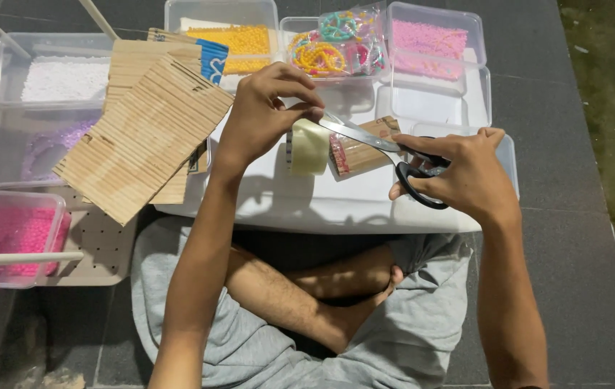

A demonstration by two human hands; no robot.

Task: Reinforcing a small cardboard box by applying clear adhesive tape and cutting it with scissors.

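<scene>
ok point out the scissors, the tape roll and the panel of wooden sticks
scissors (422,170), head view, black handle loops
tape roll (309,148), head view, outer side
panel of wooden sticks (141,137), head view, middle of its face

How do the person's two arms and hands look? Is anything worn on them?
Both arms are bare up to the picture's lower edge. No sleeves, gloves, watch or rings show on the left hand or the right hand. Fingernails are short.

Craft corner, bead boxes (435,43), tiled floor (559,130)
</scene>
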